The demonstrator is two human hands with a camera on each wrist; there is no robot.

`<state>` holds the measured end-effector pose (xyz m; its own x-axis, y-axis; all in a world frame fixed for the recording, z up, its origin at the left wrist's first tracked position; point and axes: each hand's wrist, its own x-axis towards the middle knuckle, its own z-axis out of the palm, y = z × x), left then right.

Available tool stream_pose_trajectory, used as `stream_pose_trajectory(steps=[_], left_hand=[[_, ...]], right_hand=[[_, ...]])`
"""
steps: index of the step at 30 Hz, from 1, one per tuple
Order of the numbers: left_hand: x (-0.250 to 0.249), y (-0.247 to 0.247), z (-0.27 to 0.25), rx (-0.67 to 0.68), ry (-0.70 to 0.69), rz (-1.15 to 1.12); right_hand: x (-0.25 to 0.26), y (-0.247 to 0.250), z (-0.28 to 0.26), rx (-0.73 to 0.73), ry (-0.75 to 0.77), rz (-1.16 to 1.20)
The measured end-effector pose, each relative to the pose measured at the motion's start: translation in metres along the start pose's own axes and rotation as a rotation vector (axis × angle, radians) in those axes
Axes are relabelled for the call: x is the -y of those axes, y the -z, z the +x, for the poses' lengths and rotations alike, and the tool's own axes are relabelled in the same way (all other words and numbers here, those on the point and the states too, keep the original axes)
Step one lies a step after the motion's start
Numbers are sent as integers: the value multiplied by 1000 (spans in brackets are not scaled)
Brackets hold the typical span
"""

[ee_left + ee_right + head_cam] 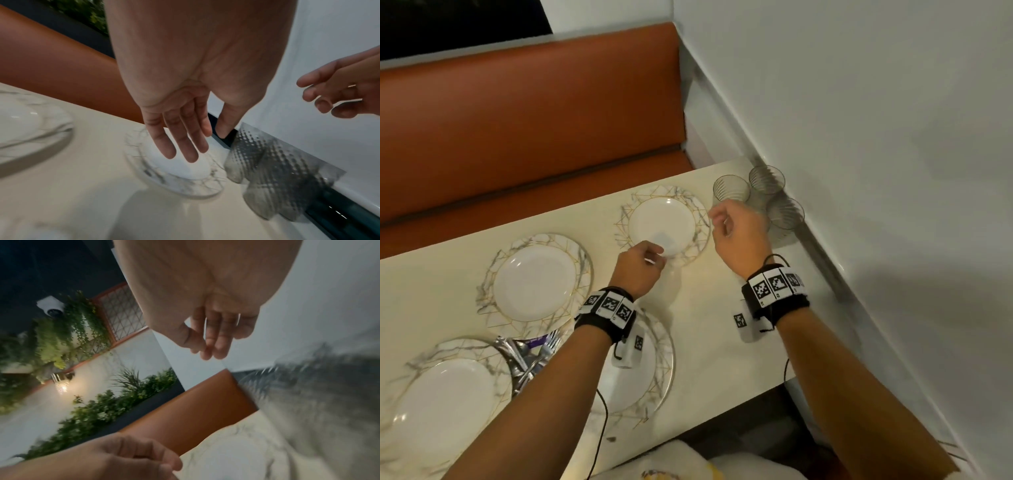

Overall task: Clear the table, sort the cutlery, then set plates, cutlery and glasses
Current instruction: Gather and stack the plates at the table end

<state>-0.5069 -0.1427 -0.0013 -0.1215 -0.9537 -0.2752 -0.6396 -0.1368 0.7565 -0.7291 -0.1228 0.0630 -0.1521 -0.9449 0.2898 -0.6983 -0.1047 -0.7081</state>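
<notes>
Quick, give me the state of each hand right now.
Left hand: open, fingers relaxed above the far plate, holding nothing.
Right hand: open, fingers loosely curled, empty, beside the glasses.

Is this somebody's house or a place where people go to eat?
Probably a restaurant or café: a long orange booth bench runs along the table, and several matching plates and a cluster of glasses stand on it.

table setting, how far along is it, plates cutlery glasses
Done: four marbled plates lie spread out on the table. In hand: nothing; the left hand hovers over the far plate, and the right hand reaches, open, toward the clustered glasses. Left: distributing the glasses by the wall and the cutlery pile between the near plates.
</notes>
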Motion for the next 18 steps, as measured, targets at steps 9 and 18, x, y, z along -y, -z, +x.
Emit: stream_pose_trajectory(steps=[9, 18], left_hand=[[95, 78, -36, -89, 124, -69], [144, 123, -64, -160, 202, -92]], right_hand=[[-31, -141, -26, 263, -687, -96], [-40, -161, -6, 108, -1052, 65]])
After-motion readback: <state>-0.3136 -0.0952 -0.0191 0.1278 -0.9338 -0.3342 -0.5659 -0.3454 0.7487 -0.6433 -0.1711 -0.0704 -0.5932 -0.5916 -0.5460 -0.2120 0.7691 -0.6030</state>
